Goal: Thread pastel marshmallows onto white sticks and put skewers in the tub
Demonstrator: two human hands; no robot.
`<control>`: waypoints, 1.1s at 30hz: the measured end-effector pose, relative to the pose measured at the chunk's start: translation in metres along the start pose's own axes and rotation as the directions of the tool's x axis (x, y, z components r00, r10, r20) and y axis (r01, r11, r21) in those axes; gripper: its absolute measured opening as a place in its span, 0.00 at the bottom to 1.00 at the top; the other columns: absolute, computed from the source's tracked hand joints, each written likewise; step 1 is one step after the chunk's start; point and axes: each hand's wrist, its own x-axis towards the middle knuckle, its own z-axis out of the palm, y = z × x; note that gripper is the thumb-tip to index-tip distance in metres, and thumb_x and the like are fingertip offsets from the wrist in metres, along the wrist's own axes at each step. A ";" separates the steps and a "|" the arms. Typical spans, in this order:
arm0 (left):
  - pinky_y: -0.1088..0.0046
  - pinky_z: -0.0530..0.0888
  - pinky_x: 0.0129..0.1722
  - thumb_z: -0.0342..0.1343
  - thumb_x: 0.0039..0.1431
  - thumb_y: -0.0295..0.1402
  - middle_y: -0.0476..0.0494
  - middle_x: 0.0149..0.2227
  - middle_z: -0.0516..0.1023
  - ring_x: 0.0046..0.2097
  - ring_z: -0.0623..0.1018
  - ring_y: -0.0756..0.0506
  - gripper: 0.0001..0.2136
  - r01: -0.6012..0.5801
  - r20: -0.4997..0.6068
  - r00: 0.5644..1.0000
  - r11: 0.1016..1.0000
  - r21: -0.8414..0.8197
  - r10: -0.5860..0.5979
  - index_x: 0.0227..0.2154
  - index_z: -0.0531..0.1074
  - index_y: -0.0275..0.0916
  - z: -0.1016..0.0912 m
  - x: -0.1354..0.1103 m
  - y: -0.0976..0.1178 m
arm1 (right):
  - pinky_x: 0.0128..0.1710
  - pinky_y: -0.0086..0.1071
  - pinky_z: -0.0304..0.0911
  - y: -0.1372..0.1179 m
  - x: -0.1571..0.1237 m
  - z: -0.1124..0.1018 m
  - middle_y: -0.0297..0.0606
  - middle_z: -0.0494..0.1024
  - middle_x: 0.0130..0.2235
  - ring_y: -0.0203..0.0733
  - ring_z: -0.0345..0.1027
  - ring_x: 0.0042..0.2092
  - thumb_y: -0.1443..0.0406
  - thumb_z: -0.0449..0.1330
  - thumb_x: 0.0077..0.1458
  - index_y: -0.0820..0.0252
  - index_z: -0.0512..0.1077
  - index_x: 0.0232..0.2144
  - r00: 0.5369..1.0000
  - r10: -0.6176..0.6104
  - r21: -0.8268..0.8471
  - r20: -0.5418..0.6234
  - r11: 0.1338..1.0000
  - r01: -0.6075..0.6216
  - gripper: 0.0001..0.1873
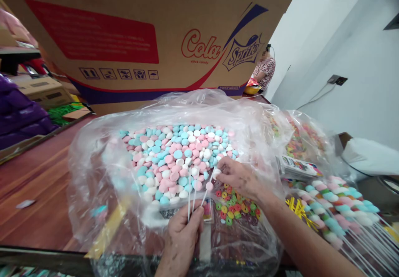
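Note:
My left hand (183,233) is closed around three thin white sticks (189,196) that point up and away from me. A pink marshmallow (209,186) sits on the rightmost stick. At that stick's upper end, my right hand (235,177) pinches a white marshmallow (215,173) between thumb and fingers. Just beyond both hands lies a heap of pink, blue and white marshmallows (177,154) on a clear plastic bag (90,152). Small colourful candy rings (238,206) are spread below my right hand.
A large cardboard box (124,23) stands behind the heap. To the right lie finished-looking marshmallow skewers (339,206), yellow twist ties (299,212) and a stack of printed cards (299,166). Bags of candy rings (296,137) stand behind them. A person (264,71) is in the background.

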 end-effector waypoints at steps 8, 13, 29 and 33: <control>0.77 0.53 0.18 0.63 0.51 0.44 0.55 0.14 0.64 0.18 0.57 0.53 0.16 -0.074 -0.009 0.997 0.981 0.177 0.077 0.35 0.83 0.37 0.003 0.000 -0.002 | 0.32 0.30 0.64 -0.003 -0.006 -0.006 0.29 0.75 0.29 0.36 0.68 0.30 0.59 0.70 0.42 0.57 0.71 0.35 0.995 0.093 0.732 -0.046 0.680 -0.029 0.18; 0.74 0.63 0.23 0.62 0.51 0.43 0.53 0.15 0.68 0.21 0.67 0.48 0.14 -0.149 -0.005 0.987 0.941 0.305 0.158 0.34 0.84 0.39 0.000 0.001 -0.001 | 0.33 0.29 0.63 -0.005 -0.006 -0.003 0.29 0.76 0.28 0.35 0.69 0.31 0.60 0.71 0.40 0.59 0.73 0.36 0.992 0.121 0.767 -0.028 0.639 -0.056 0.19; 0.74 0.65 0.26 0.57 0.57 0.43 0.52 0.19 0.71 0.25 0.70 0.46 0.16 -0.164 0.108 0.985 0.907 0.388 0.131 0.39 0.83 0.39 -0.007 0.004 -0.004 | 0.33 0.28 0.62 0.000 -0.009 0.005 0.31 0.75 0.29 0.36 0.68 0.32 0.60 0.71 0.43 0.58 0.71 0.32 0.989 0.085 0.781 -0.121 0.623 0.042 0.16; 0.74 0.64 0.23 0.58 0.55 0.45 0.53 0.17 0.70 0.22 0.68 0.47 0.16 -0.158 0.075 0.987 0.911 0.381 0.140 0.38 0.83 0.39 -0.006 0.002 -0.004 | 0.33 0.28 0.63 -0.003 -0.016 0.001 0.31 0.74 0.30 0.36 0.68 0.33 0.61 0.67 0.47 0.58 0.70 0.34 0.987 0.022 0.671 -0.157 0.736 0.090 0.13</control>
